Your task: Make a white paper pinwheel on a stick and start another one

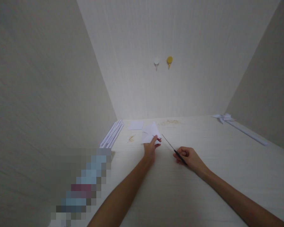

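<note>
My left hand pinches a white paper square near its right edge, thumb on top. Slits run inward from the paper's corners, and part of it stands up a little. In my right hand is a thin pointed metal tool with a black handle, its fingers closed round the handle. The tip points up and left, close to the paper's right side but apart from it. Whether the tool is an awl or a screwdriver cannot be made out.
Left of the paper lie a white sheet, small thin sticks and a bundle of rolled paper tubes. More small sticks lie by the back wall. A paper pinwheel on a tube rests at right. Two hooks hang on the wall.
</note>
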Available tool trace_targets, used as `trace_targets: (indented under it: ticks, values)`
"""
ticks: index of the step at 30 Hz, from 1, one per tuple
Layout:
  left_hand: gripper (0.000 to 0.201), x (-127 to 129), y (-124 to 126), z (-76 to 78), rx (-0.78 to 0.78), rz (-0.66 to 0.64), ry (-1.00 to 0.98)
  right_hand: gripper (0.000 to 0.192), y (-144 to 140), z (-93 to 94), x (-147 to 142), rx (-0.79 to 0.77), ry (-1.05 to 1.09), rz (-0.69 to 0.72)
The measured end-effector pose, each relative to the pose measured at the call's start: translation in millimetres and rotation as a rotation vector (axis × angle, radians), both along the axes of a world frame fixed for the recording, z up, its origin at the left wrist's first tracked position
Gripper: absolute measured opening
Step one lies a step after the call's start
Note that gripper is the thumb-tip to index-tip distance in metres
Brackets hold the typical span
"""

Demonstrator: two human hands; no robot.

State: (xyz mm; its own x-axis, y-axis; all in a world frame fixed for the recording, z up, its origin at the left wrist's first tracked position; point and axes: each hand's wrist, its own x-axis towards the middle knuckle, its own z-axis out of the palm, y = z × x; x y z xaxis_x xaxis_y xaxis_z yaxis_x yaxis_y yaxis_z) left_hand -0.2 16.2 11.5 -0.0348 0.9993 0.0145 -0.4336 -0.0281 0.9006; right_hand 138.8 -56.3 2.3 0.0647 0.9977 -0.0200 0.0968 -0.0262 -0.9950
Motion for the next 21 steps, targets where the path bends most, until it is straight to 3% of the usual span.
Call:
trace_targets:
  ticks: [10,21]
  values:
    - [0.019,-2.6,1.8,-2.1,0.026,0.005,-0.060,0.033,-2.2,6.3,-1.2,-0.075,-0.048,0.051]
    - [0.017,-2.3,1.6,0.6,-0.002,-0.014,-0.073,0.032,0.0,-0.2,-0.1,-0.070,-0.026,0.069]
